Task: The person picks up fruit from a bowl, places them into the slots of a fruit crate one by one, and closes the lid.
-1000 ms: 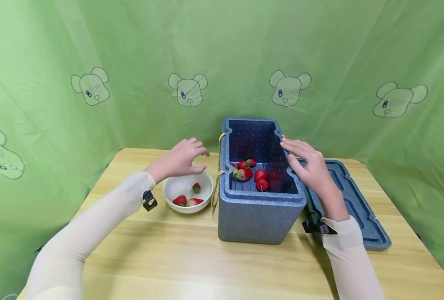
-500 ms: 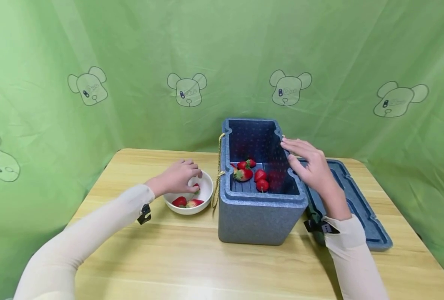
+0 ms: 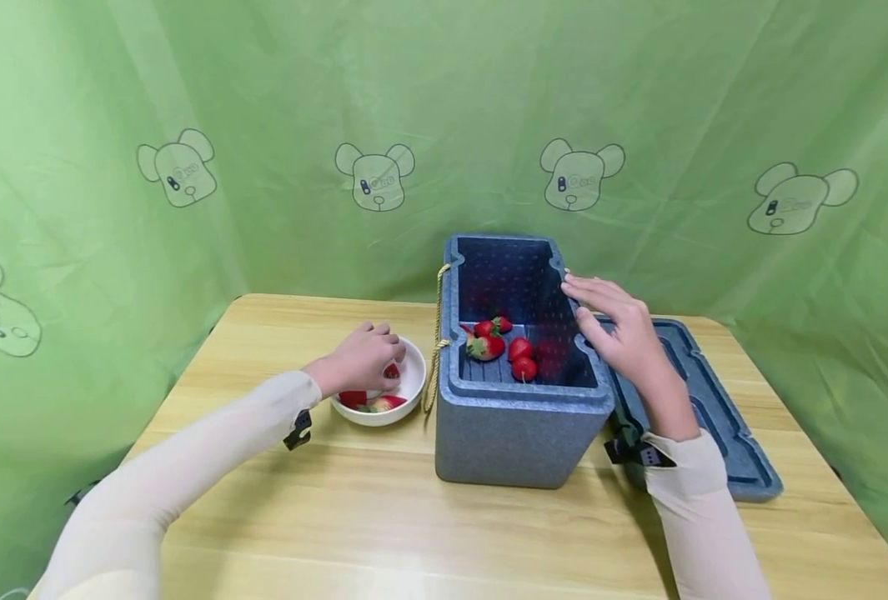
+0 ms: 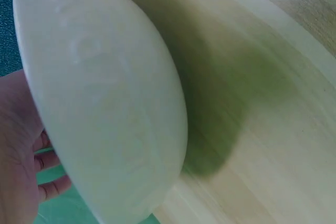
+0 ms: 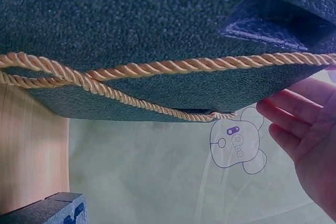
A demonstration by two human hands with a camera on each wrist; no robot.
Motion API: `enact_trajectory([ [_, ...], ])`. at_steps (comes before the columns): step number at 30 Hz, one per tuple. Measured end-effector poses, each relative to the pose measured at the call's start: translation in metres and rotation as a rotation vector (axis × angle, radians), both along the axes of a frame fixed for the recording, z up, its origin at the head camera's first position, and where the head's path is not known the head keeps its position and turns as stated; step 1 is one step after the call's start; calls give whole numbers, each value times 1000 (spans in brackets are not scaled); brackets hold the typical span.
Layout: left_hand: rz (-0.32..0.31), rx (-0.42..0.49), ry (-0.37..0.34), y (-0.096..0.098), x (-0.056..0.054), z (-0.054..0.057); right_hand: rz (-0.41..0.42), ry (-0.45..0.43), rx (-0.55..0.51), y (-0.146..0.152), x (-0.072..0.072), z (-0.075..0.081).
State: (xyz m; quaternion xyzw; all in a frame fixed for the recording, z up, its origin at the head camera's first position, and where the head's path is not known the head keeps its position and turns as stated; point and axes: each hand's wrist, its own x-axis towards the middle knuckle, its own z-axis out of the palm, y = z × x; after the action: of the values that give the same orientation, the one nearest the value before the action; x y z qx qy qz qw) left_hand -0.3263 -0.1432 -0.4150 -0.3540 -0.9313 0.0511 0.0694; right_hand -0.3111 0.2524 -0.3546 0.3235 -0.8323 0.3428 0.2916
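Left hand [image 3: 363,358], curled narrowly about a strawberry [image 3: 392,372], may drop it into the bowl [image 3: 414,372] beneath if the pinch sits off-centre

Bright in the head view, with soft glare on the pale wood-grain desk [image 3: 406,550]; hazy in the left wrist view, shadowed beside the round white bowl [image 4: 115,103].

Green curtain [image 3: 474,75]: bear-head prints [image 3: 582,179], lettering [image 3: 382,182] too small to read.
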Motion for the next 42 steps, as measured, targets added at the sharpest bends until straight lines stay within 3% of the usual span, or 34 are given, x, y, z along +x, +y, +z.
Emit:
enact_trajectory([
  [9, 35, -28, -35, -1, -3, -6, 1, 0, 10, 0, -1, -1],
  [20, 73, -34, -52, -6, -2, -7, 5, 13, 7, 0, 0, -1],
  [31, 68, -3, -59, -8, -5, -10, 6, 15, 2, 0, 0, 0],
  [42, 72, 69, -122, -15, -5, 3, 4, 5, 4, 0, 0, 1],
])
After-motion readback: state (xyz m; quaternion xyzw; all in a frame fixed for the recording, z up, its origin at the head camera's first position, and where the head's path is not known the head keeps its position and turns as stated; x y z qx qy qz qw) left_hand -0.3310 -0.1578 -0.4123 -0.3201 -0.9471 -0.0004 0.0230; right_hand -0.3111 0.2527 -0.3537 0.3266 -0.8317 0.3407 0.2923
